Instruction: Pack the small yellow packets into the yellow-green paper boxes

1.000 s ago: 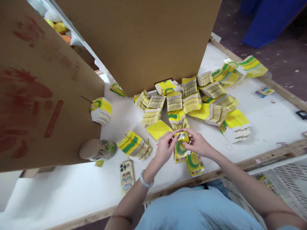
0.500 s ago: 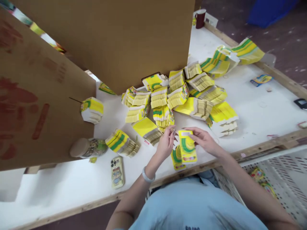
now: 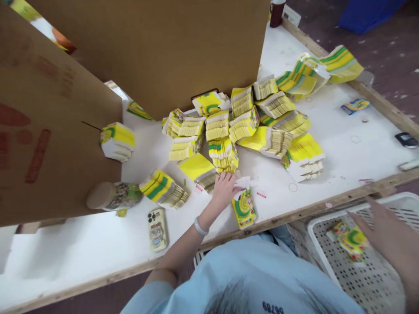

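Observation:
My left hand (image 3: 224, 191) is at the table's front, fingers curled and thumb at the top end of a small yellow and green carton (image 3: 244, 210). This carton lies on the table with a white flap raised. Just beyond my fingers lie bundles of flat yellow cartons (image 3: 223, 152). My right hand (image 3: 388, 237), smeared by motion, is over the white plastic basket (image 3: 347, 283) at the right, its fingers apart. Below and beside it, several yellow cartons (image 3: 352, 240) lie in the basket.
Tall brown cardboard (image 3: 163, 48) stands behind the bundles and at the left. A phone (image 3: 157, 230), a jar (image 3: 114, 195) and another bundle (image 3: 163, 189) are left of my arm. A dark mug (image 3: 276, 13) stands at the back. A wooden edge (image 3: 278, 221) runs along the front.
My right hand has moved from the table to the basket and no longer holds the carton it had. My left hand has shifted slightly to the carton lying on the table.

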A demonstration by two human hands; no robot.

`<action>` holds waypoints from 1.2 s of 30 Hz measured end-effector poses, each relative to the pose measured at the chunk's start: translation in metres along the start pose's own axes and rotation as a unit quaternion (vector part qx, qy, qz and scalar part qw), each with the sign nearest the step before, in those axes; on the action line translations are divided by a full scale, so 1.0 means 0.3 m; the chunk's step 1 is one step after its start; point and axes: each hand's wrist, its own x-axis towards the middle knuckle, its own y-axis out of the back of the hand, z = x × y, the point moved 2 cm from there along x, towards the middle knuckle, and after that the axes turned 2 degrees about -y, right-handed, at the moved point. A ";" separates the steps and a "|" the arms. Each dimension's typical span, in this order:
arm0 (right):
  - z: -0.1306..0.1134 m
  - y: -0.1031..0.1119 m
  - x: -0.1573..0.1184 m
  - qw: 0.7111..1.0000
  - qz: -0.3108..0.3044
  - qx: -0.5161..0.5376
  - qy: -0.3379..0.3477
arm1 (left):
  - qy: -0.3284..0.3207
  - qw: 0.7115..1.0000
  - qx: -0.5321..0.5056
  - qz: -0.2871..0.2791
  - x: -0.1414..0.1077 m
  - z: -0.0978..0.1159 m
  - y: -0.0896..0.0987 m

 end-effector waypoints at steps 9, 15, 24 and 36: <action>-0.828 -0.101 0.061 0.956 -0.055 0.143 0.252 | -0.070 0.996 -0.021 0.057 -0.074 -0.067 0.069; -0.995 -0.150 0.043 0.908 -0.033 0.240 0.342 | -0.031 0.965 -0.189 0.178 -0.131 -0.099 0.110; -1.065 -0.198 0.003 0.911 -0.029 0.343 0.227 | 0.044 0.899 -0.389 0.195 -0.088 -0.025 0.173; -1.064 -0.142 0.005 0.869 -0.041 0.473 0.140 | -0.031 0.862 -0.482 0.153 -0.117 0.023 0.155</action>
